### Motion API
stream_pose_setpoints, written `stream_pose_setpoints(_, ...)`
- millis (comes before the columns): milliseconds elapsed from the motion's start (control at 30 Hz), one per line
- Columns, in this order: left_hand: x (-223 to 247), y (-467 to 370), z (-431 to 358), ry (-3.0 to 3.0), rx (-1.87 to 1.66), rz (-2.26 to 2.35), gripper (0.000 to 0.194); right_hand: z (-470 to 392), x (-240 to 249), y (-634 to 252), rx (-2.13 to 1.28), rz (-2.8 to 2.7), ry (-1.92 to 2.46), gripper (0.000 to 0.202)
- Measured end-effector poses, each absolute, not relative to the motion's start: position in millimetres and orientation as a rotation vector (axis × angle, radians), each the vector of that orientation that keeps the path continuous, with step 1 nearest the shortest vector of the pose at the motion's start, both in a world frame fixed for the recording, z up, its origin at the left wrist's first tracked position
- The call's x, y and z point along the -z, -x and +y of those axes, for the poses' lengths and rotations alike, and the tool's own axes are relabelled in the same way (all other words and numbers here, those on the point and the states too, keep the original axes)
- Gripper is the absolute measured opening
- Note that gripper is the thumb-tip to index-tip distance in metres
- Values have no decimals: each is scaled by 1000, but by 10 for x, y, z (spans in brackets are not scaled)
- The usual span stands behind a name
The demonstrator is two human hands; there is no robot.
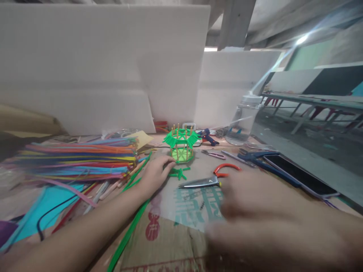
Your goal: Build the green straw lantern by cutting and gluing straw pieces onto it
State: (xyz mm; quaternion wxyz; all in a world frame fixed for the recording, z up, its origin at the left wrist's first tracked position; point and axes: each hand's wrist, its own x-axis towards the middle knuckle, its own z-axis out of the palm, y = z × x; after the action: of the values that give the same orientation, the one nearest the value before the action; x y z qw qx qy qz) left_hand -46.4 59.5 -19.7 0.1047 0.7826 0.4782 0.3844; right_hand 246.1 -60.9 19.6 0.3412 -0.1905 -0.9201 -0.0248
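Note:
My left hand [159,172] rests on the work surface, its fingertips beside small cut green pieces [179,173] and just in front of a little pavilion model [182,143] with a green fringed roof, thin wooden posts and a round green base. Long green strips [132,226] run under my left forearm. Blurred by motion, my right hand [249,204] is at the right, over or beside one handle of the red-handled scissors [202,183]; whether it touches them cannot be made out.
Bundled coloured pipe cleaners [82,158] lie at the left near a blue sheet [48,207]. A glue gun [209,137] sits behind the model. At the right are a clear bottle [242,121] and a phone [300,175]. White boards [99,68] stand behind.

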Motion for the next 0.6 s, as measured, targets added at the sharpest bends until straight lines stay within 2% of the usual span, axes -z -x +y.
stream_pose_setpoints(67, 193, 459, 609, -2341, -1124, 1378, 16, -33, -456, -2214, -1, -2517, 459, 21)
stream_pose_setpoints(133, 177, 454, 613, -2372, -1087, 1349, 15, 472, -605, -2091, 55, -2449, 648, 25)
stream_pose_setpoints(267, 163, 459, 621, -2400, -1032, 1424, 22, 1043, -558, -2285, -63, -2430, 1270, 41)
stream_pose_setpoints(367, 177, 473, 662, -2311, -1133, 1498, 25, 1273, -454, -2524, -135, -2317, 1534, 36)
stream_pose_setpoints(467, 159, 490, 749, -2181, -1208, 1527, 24, 1546, -398, -2629, -168, -2186, 1560, 55)
stream_pose_setpoints(600, 83, 502, 918, -1880, -1252, 1624, 40, 1897, -320, -2582, -310, -2162, 1558, 57)
